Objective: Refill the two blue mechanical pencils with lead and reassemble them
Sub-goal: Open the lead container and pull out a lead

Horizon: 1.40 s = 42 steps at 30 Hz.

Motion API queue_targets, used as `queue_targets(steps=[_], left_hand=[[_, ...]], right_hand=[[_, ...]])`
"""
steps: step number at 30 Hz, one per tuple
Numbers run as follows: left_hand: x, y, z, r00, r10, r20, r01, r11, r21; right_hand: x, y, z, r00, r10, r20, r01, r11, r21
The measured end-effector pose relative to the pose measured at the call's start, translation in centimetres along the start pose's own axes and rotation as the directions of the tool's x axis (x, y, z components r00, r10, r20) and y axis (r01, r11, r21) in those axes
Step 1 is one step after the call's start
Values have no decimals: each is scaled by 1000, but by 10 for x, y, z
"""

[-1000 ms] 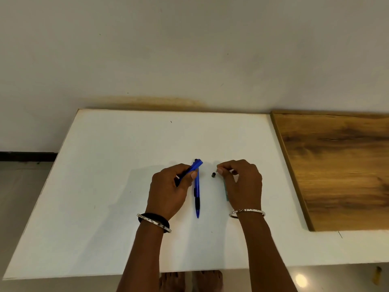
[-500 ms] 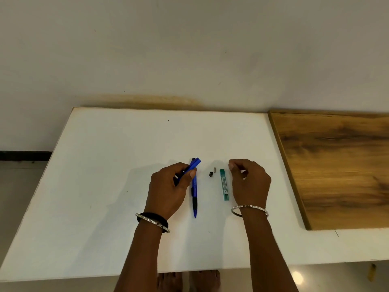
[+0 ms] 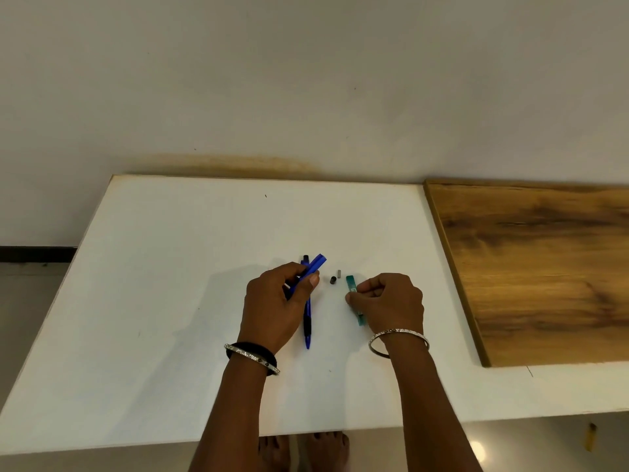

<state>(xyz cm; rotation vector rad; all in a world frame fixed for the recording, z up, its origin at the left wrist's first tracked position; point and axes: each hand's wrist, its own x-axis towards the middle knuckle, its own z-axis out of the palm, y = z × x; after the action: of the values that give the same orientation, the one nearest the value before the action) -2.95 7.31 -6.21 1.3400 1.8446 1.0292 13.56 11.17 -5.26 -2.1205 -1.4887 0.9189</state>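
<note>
Pencil lies flat on white counter between both wrists, tip toward viewer. Left hand grip pinches second pencil, tilted up off the counter, crossing the flat one's far end. Right hand grip, thumb and finger pressed together on green lead case lying on counter. Two small caps sit between pencils and case. Wood board far right.
</note>
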Motion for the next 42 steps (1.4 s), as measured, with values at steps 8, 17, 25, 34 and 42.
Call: queue_targets(steps=[8,17,25,34,42], left_hand=[[-10,15,10,999,-28,-31,27,999,-42],[-21,35,16,986,-139,-88,128,984,-120],[-19,43,28,972,-228,56,234,912,-338],[-10,42,32,996,-87,32,92,977,-193],[-5,41,31,997,6,77,3,994,-108]], right_hand=[[-11,5,-7,993,-119,-2,117,980,-159],[-15,12,-25,989,-96,115,43,916,399],[-13,13,-33,922,-258,287,4,750,661],[2,8,-35,931,-271,246,2,677,736],[6,8,-31,947,-295,127,127,707,696]])
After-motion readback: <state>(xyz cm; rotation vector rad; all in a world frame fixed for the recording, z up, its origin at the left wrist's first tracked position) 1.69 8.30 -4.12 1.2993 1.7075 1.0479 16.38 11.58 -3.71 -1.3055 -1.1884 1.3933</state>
